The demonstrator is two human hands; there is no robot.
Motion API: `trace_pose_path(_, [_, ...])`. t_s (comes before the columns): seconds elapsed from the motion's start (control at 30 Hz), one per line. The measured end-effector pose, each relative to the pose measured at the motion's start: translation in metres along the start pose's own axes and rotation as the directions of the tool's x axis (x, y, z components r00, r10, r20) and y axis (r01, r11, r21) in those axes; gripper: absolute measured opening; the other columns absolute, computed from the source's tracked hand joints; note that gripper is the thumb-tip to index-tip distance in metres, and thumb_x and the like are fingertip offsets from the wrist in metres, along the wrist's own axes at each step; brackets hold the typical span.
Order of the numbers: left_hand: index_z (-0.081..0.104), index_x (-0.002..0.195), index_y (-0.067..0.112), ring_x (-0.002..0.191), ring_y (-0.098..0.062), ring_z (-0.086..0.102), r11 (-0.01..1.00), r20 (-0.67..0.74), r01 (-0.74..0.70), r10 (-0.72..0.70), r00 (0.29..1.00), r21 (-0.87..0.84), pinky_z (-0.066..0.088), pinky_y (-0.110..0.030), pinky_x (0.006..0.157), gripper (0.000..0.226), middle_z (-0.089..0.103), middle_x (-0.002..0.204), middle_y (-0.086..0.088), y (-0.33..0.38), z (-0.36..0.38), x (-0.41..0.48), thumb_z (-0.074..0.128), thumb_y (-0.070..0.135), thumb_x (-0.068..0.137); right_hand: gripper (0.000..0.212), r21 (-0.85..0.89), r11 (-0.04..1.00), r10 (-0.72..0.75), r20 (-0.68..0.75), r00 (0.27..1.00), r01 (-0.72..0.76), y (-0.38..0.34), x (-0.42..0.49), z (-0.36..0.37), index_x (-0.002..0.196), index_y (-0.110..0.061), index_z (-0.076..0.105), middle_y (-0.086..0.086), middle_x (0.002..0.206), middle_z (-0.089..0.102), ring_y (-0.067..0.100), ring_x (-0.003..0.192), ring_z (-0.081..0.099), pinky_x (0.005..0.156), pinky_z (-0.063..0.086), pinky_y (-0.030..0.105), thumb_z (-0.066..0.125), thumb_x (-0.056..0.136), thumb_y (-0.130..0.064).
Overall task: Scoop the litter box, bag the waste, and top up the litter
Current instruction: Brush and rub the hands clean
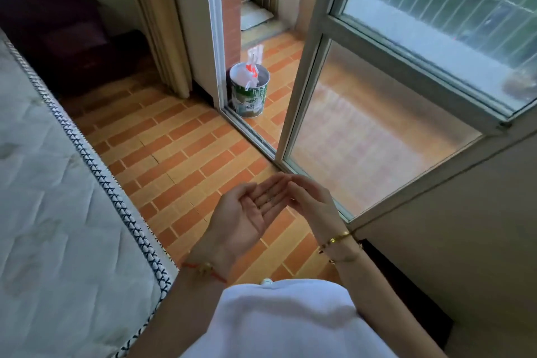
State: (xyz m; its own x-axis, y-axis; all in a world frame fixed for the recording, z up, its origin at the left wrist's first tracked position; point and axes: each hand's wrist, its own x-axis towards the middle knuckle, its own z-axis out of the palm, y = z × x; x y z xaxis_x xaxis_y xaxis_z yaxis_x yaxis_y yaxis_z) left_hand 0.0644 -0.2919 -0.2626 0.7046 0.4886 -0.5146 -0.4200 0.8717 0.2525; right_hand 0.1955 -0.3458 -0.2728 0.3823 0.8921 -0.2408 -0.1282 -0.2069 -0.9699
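Observation:
My left hand (247, 212) is held palm up in front of me with straight fingers and holds nothing. My right hand (312, 200) lies across its fingertips, back toward the camera, fingers relaxed and touching the left fingers. Beyond the sliding door stands a green and white round bin (250, 99) on the balcony floor. A tied white plastic bag (250, 73) with red print sits in the top of it. No litter box or scoop is in view.
A quilted mattress (58, 197) fills the left side. Orange brick-pattern tiles (174, 139) run ahead to the sliding door track (250, 134). The glass door panel (363, 139) stands at the right and a beige curtain (162, 23) hangs at the back.

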Motion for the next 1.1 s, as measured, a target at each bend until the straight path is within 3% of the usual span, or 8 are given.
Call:
trace_pose_path(0.2, [0.065, 0.112, -0.010, 0.115, -0.031, 0.063, 0.994, -0.055, -0.099, 0.097, 0.994, -0.048, 0.051, -0.045, 0.095, 0.045, 0.065, 0.122, -0.025, 0.040, 0.019, 0.045, 0.029, 0.015, 0.101, 0.024, -0.031, 0.998, 0.060, 0.110, 0.992, -0.057, -0.016, 0.076, 0.003, 0.092, -0.021, 0.065, 0.008, 0.092, 0.062, 0.021, 0.091, 0.057, 0.092, 0.048, 0.040, 0.047, 0.097, -0.006])
trace_pose_path(0.4, [0.064, 0.115, -0.009, 0.114, -0.032, 0.065, 0.982, -0.095, -0.166, 0.158, 0.983, -0.089, 0.050, -0.045, 0.097, 0.046, 0.065, 0.122, -0.025, 0.090, 0.026, 0.095, 0.029, 0.015, 0.101, 0.019, -0.005, 0.995, 0.097, 0.180, 0.979, -0.098, -0.033, 0.154, 0.015, 0.107, -0.004, 0.061, 0.002, 0.088, 0.062, 0.010, 0.083, 0.059, 0.079, 0.052, 0.018, 0.046, 0.097, -0.005])
trace_pose_path(0.5, [0.062, 0.121, -0.010, 0.115, -0.031, 0.064, 0.978, -0.097, -0.189, 0.180, 0.979, -0.093, 0.048, -0.045, 0.099, 0.047, 0.064, 0.124, -0.024, 0.122, 0.028, 0.127, 0.027, 0.016, 0.101, 0.018, -0.014, 0.994, 0.109, 0.194, 0.975, -0.109, -0.039, 0.201, 0.024, 0.103, -0.007, 0.063, 0.003, 0.089, 0.062, 0.011, 0.085, 0.060, 0.081, 0.052, 0.021, 0.046, 0.097, -0.005])
trace_pose_path(0.63, [0.055, 0.128, -0.009, 0.120, -0.031, 0.061, 0.980, -0.094, -0.189, 0.183, 0.979, -0.060, 0.048, -0.042, 0.101, 0.045, 0.061, 0.129, -0.024, 0.182, 0.028, 0.171, 0.027, 0.017, 0.102, 0.018, -0.017, 0.995, 0.096, 0.212, 0.973, -0.095, -0.048, 0.271, 0.046, 0.100, -0.012, 0.065, 0.003, 0.092, 0.064, 0.014, 0.091, 0.061, 0.090, 0.051, 0.030, 0.048, 0.096, -0.007])
trace_pose_path(0.83, [0.058, 0.123, -0.010, 0.122, -0.032, 0.059, 0.987, -0.100, -0.158, 0.160, 0.982, 0.029, 0.044, -0.040, 0.106, 0.045, 0.062, 0.127, -0.025, 0.299, 0.041, 0.232, 0.028, 0.016, 0.101, 0.027, 0.037, 0.997, 0.059, 0.196, 0.979, -0.068, -0.080, 0.381, 0.098, 0.087, -0.022, 0.065, -0.002, 0.083, 0.063, 0.005, 0.078, 0.060, 0.077, 0.052, 0.019, 0.046, 0.097, -0.005])
trace_pose_path(1.1, [0.057, 0.125, -0.009, 0.122, -0.034, 0.058, 0.994, -0.094, -0.084, 0.090, 0.991, 0.063, 0.040, -0.041, 0.109, 0.046, 0.062, 0.126, -0.026, 0.419, 0.058, 0.317, 0.028, 0.016, 0.100, 0.021, 0.147, 0.986, 0.058, 0.113, 0.992, -0.074, -0.102, 0.506, 0.135, 0.096, -0.013, 0.066, 0.004, 0.088, 0.063, 0.010, 0.081, 0.059, 0.079, 0.053, 0.021, 0.046, 0.097, -0.005])
